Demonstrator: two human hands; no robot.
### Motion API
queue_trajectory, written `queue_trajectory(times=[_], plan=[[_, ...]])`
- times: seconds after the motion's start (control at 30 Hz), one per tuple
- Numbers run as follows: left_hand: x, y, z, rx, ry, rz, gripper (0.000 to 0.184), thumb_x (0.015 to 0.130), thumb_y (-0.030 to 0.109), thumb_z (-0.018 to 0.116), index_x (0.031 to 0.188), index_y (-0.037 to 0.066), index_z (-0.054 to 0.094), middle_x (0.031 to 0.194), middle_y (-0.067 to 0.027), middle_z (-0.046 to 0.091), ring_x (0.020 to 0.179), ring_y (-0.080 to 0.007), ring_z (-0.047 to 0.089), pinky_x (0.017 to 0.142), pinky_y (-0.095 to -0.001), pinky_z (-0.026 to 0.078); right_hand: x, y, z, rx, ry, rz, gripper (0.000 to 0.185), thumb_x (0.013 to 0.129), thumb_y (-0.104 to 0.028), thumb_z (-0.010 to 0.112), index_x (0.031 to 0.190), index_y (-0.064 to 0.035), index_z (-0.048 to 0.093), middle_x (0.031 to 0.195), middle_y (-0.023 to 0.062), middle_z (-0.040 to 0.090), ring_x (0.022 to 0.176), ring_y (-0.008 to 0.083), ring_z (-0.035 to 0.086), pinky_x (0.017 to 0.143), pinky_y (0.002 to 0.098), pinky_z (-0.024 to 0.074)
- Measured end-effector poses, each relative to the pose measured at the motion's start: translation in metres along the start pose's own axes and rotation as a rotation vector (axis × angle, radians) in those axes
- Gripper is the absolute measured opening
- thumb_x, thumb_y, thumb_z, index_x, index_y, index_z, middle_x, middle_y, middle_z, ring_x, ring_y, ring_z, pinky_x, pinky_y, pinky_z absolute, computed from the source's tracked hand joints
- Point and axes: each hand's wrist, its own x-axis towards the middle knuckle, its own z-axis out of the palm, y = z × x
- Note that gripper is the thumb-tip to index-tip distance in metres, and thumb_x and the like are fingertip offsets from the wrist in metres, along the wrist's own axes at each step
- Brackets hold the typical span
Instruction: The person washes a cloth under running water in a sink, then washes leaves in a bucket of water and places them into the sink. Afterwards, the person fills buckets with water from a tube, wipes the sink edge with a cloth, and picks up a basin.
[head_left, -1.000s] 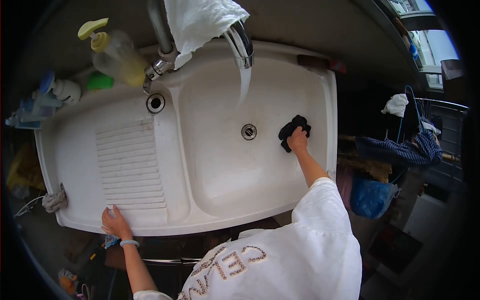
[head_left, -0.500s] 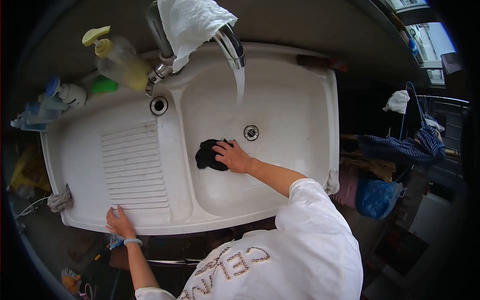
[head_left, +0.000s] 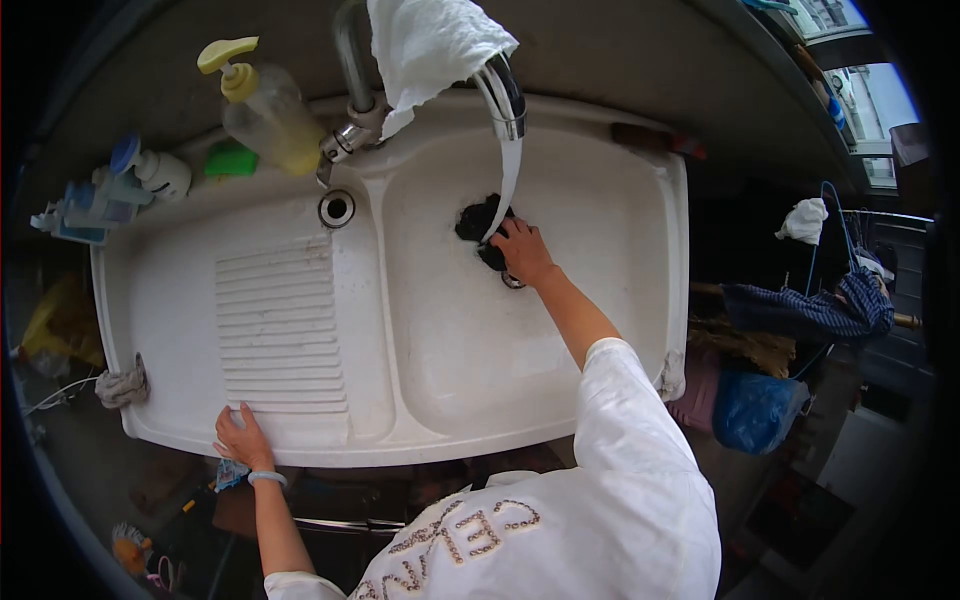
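Water runs from the faucet [head_left: 508, 112] onto a black cloth [head_left: 480, 220] in the right basin of the white sink [head_left: 450, 350]. My right hand [head_left: 524, 252] grips the cloth's right side, just above the drain [head_left: 513, 281], which is partly covered. At the lower left, my left hand [head_left: 243, 438] rests on the sink's front edge beside the ribbed washboard [head_left: 280, 330], with its fingers apart and nothing in it. A bracelet circles the left wrist.
A soap bottle with a yellow pump [head_left: 275, 115], a green item [head_left: 231, 158] and a white bottle [head_left: 162, 175] line the back left edge. White cloth [head_left: 435, 50] wraps the faucet. A blue bag [head_left: 757, 410] hangs right of the sink.
My right hand has carried the black cloth from the basin's right side to its left, then up under the running water. My left hand stays at the front edge.
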Motion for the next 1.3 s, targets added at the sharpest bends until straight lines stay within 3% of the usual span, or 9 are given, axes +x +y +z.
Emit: queue_trajectory(times=[0.07, 0.2, 0.47, 0.6, 0.7, 0.9, 1.03, 1.17, 1.3], plan=[[0.000, 0.000, -0.001, -0.002, -0.008, 0.007, 0.042, 0.088, 0.043, 0.057, 0.116, 0.010, 0.058, 0.121, -0.0048, 0.056, 0.119, -0.0238, 0.048, 0.108, -0.0567, 0.014, -0.011, 0.014, -0.006, 0.107, 0.074, -0.053, 0.039, 0.069, -0.012, 0.069, 0.105, -0.0150, 0.055, 0.125, 0.0151, 0.047, 0.118, 0.0310, 0.044, 0.087, 0.0469, 0.0426], [0.002, 0.001, -0.002, -0.025, -0.007, -0.007, 0.043, 0.088, 0.042, 0.058, 0.116, 0.011, 0.058, 0.120, -0.0049, 0.056, 0.119, -0.0237, 0.048, 0.109, -0.0565, 0.013, -0.106, 0.004, 0.009, 0.051, -0.199, 0.487, 0.038, 0.070, -0.019, 0.070, 0.105, -0.0138, 0.055, 0.110, 0.0156, 0.048, 0.106, 0.0331, 0.048, 0.079, 0.0468, 0.0457], [0.001, 0.005, -0.004, -0.027, -0.007, -0.027, 0.043, 0.087, 0.042, 0.059, 0.116, 0.011, 0.058, 0.121, -0.0047, 0.056, 0.119, -0.0231, 0.048, 0.110, -0.0557, 0.013, -0.071, -0.112, -0.010, 0.331, -0.172, -0.116, 0.034, 0.071, -0.015, 0.069, 0.101, -0.0102, 0.056, 0.104, 0.0170, 0.049, 0.102, 0.0338, 0.050, 0.077, 0.0463, 0.0469], [-0.001, 0.001, -0.005, -0.054, 0.005, -0.025, 0.043, 0.087, 0.041, 0.059, 0.116, 0.010, 0.058, 0.120, -0.0047, 0.056, 0.119, -0.0229, 0.048, 0.110, -0.0555, 0.012, 0.037, -0.110, -0.028, 0.467, -0.094, 0.395, 0.032, 0.078, -0.025, 0.071, 0.102, -0.0098, 0.057, 0.105, 0.0161, 0.054, 0.101, 0.0367, 0.055, 0.080, 0.0458, 0.0495], [-0.002, 0.005, -0.011, -0.057, -0.004, -0.034, 0.044, 0.086, 0.043, 0.058, 0.116, 0.010, 0.059, 0.120, -0.0054, 0.057, 0.119, -0.0238, 0.048, 0.110, -0.0556, 0.013, 0.073, -0.082, -0.072, 0.379, -0.470, 0.200, 0.036, 0.080, -0.035, 0.068, 0.104, -0.0090, 0.062, 0.105, 0.0125, 0.062, 0.100, 0.0343, 0.059, 0.084, 0.0450, 0.0490], [-0.005, 0.010, -0.021, -0.087, -0.003, -0.054, 0.044, 0.085, 0.041, 0.060, 0.115, 0.009, 0.058, 0.119, -0.0052, 0.056, 0.119, -0.0231, 0.047, 0.110, -0.0570, 0.012, 0.113, -0.053, -0.127, 0.280, -0.266, 0.305, 0.036, 0.081, -0.045, 0.063, 0.098, -0.0136, 0.069, 0.102, 0.0109, 0.066, 0.101, 0.0294, 0.061, 0.086, 0.0413, 0.0487], [-0.008, 0.009, -0.026, -0.116, -0.017, -0.030, 0.047, 0.085, 0.041, 0.059, 0.119, 0.009, 0.057, 0.123, -0.0062, 0.054, 0.123, -0.0236, 0.043, 0.110, -0.0574, 0.011, 0.105, -0.065, -0.183, 0.045, -0.303, 0.058, 0.031, 0.078, -0.039, 0.064, 0.097, -0.0153, 0.070, 0.096, 0.0095, 0.068, 0.095, 0.0286, 0.063, 0.083, 0.0409, 0.0501], [-0.015, 0.035, -0.031, -0.140, 0.257, 0.273, 0.049, 0.084, 0.027, 0.063, 0.123, 0.001, 0.051, 0.130, -0.0154, 0.047, 0.129, -0.0336, 0.035, 0.110, -0.0567, 0.015, 0.086, -0.057, -0.229, 0.287, -0.087, 0.189, 0.026, 0.077, -0.028, 0.066, 0.099, -0.0138, 0.069, 0.093, 0.0084, 0.068, 0.090, 0.0278, 0.064, 0.080, 0.0389, 0.0509], [-0.007, 0.173, -0.079, -0.890, 0.006, 0.539, 0.046, 0.085, 0.014, 0.059, 0.124, -0.006, 0.046, 0.130, -0.0219, 0.045, 0.125, -0.0377, 0.037, 0.106, -0.0439, 0.029, 0.063, -0.054, -0.252, 0.785, -0.190, 0.116, 0.026, 0.077, -0.022, 0.068, 0.102, -0.0124, 0.067, 0.086, 0.0081, 0.067, 0.084, 0.0249, 0.064, 0.076, 0.0372, 0.0505]])
